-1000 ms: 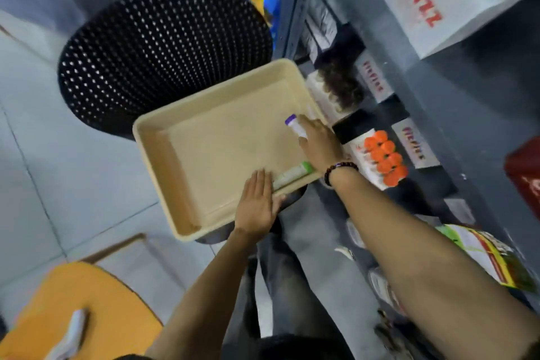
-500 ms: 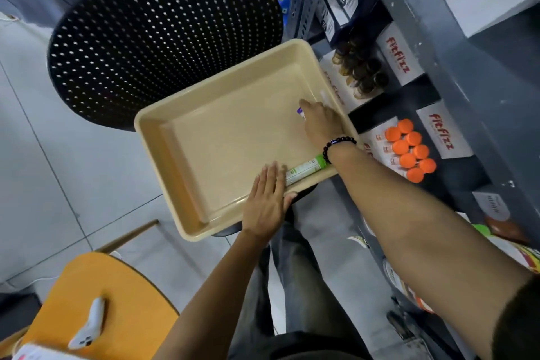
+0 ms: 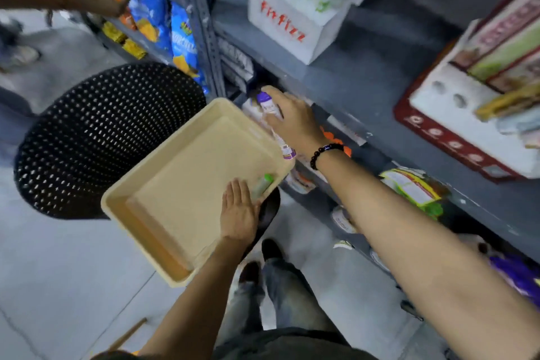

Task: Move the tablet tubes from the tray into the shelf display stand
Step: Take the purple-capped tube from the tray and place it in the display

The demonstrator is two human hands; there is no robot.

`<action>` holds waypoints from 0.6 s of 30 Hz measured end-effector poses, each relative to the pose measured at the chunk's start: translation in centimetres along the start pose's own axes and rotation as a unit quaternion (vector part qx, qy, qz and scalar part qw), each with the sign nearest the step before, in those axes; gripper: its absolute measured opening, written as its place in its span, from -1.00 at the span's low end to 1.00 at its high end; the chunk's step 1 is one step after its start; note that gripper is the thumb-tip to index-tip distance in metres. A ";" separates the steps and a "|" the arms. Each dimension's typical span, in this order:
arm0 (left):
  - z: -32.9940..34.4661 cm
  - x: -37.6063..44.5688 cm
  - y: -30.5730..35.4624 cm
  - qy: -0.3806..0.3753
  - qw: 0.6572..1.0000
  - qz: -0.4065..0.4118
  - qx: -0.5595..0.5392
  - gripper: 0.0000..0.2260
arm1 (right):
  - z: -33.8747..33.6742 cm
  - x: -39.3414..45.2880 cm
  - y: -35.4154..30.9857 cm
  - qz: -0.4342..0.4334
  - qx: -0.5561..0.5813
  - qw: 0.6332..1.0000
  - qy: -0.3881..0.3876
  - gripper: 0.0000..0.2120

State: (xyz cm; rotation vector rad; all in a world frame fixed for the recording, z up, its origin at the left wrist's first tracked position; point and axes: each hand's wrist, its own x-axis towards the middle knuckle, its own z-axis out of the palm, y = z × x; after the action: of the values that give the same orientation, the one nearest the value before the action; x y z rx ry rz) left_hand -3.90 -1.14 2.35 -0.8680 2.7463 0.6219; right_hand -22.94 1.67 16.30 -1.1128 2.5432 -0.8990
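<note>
A beige tray [image 3: 163, 172] rests on a black perforated stool. My left hand [image 3: 238, 210] lies flat on the tray's near right rim, fingers together. A green-capped tablet tube [image 3: 263, 184] lies in the tray's right corner beside that hand. My right hand [image 3: 295, 117] is lifted above the tray's far right corner, closed around a purple-capped tablet tube [image 3: 267, 102] and held close to the lower shelf edge. A second purple-ended tube [image 3: 285, 147] shows under that hand at the tray rim. A white Fitfizz display stand [image 3: 289, 26] with green-capped tubes sits on the upper shelf.
The black perforated stool [image 3: 96, 137] stands left of the grey metal shelving [image 3: 365, 88]. Orange-capped tubes [image 3: 331, 137] sit on the lower shelf behind my wrist. Another person's arm [image 3: 64, 0] reaches toward snack bags at top left. A red-edged box [image 3: 455, 126] fills the shelf's right.
My right hand has risen out of the tray with a purple-capped tube and moved toward the shelf. The view has tilted up, showing the upper shelf. My left hand stays on the tray.
</note>
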 end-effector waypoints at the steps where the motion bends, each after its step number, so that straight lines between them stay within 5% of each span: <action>1: -1.1 0.1 0.9 0.022 0.999 0.028 -0.004 -0.49 | -1.8 -1.1 -0.3 -0.003 0.008 0.999 0.034 -0.54; 7: -6.9 1.9 9.1 0.162 0.965 0.203 -0.029 -0.50 | -11.6 -7.1 -0.4 0.023 0.012 0.981 0.193 -0.55; 12: -9.6 4.3 15.6 0.170 0.942 0.288 -0.024 -0.49 | -18.4 -9.8 1.1 0.054 0.045 0.941 0.330 -0.56; 18: -11.1 9.0 21.9 0.160 0.938 0.307 0.023 -0.46 | -23.5 -10.0 3.8 0.103 0.029 0.910 0.401 -0.59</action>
State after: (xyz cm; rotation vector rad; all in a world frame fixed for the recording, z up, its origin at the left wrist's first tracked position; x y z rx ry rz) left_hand -24.61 5.55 16.78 -0.0742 3.3284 0.5394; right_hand -28.30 21.34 32.05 -0.4718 3.1294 -1.6104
